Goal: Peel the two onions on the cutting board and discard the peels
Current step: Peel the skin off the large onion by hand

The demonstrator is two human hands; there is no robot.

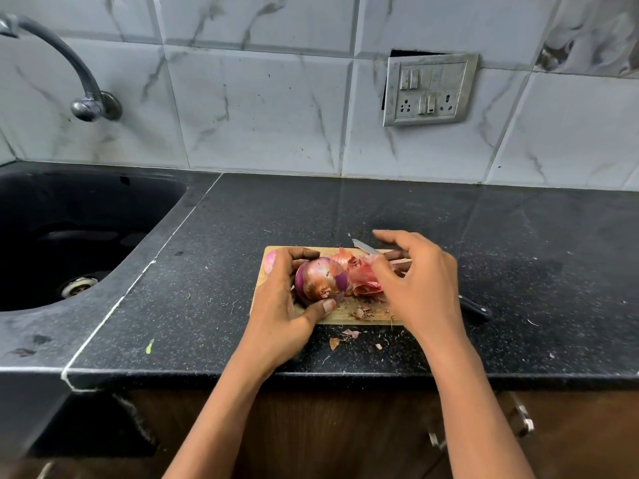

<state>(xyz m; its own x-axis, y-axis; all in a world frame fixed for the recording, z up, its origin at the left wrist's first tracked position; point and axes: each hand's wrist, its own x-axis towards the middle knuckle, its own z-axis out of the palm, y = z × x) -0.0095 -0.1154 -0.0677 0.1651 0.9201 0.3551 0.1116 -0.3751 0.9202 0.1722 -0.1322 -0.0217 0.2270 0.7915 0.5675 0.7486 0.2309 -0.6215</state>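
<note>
On the wooden cutting board (359, 318), my left hand (276, 305) grips a red onion (321, 278) that still has patches of dry brown skin, root end facing me. A second, pinkish peeled onion (270, 261) shows behind my left fingers at the board's far left corner. Just right of the held onion lies a pile of reddish peels (363, 283). My right hand (418, 285) is over that pile, thumb and a curled finger pinching a strip of peel while the index finger sticks out.
A knife lies across the board under my right hand, blade (364, 247) at the far edge and black handle (477, 309) on the counter to the right. Small peel scraps (340, 338) litter the black counter. A black sink (69, 236) is on the left.
</note>
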